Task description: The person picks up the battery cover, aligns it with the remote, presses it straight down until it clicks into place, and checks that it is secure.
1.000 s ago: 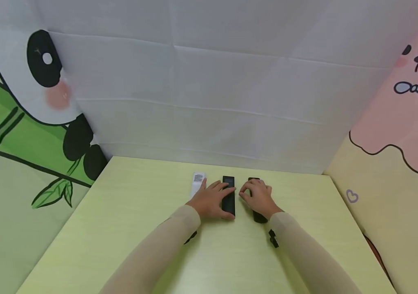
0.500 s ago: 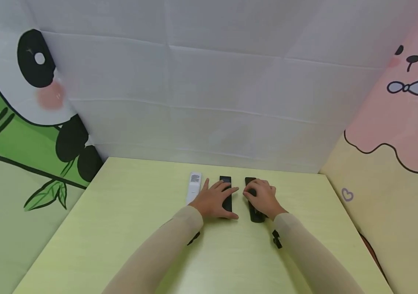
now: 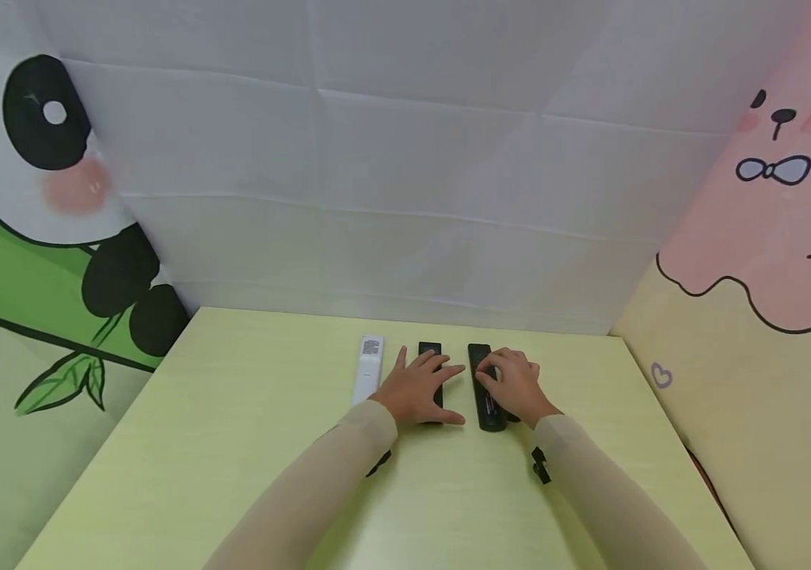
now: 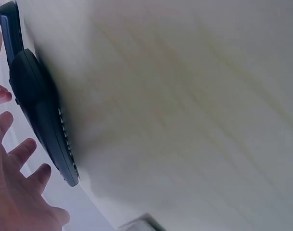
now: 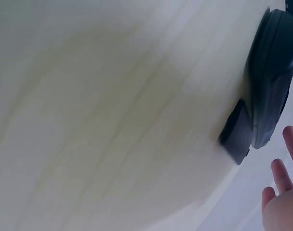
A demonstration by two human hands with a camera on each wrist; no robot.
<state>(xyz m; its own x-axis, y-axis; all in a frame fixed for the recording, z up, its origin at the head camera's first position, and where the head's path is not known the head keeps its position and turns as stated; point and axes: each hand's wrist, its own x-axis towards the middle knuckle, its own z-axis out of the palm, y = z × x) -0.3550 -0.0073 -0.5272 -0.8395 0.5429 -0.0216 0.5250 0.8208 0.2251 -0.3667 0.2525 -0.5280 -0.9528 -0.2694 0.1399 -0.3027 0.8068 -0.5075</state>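
Observation:
With its fingers spread, my left hand (image 3: 414, 394) is over a black remote (image 3: 430, 348), covering its middle; whether it touches is unclear. A white remote (image 3: 370, 366) lies left of it. My right hand (image 3: 514, 386), thumb and index finger bent towards each other, is over the right side of a larger black remote (image 3: 485, 400) and grips nothing visible. A smaller dark object (image 3: 512, 417) shows under that hand; the right wrist view has it (image 5: 237, 132) beside a thick black remote (image 5: 274, 72). The left hand's fingers (image 4: 23, 150) are spread beside a black remote (image 4: 45, 120).
The remotes lie on a pale yellow table (image 3: 249, 427), towards its back edge. A white cloth (image 3: 405, 158) hangs behind it, with cartoon-painted walls to the left and right (image 3: 755, 237). A grey object (image 4: 140, 225) is cut off at the bottom of the left wrist view.
The head view has turned slightly right. Against the table, both hands have shifted a little right, uncovering more of the larger black remote and of the white one. The remotes look unmoved.

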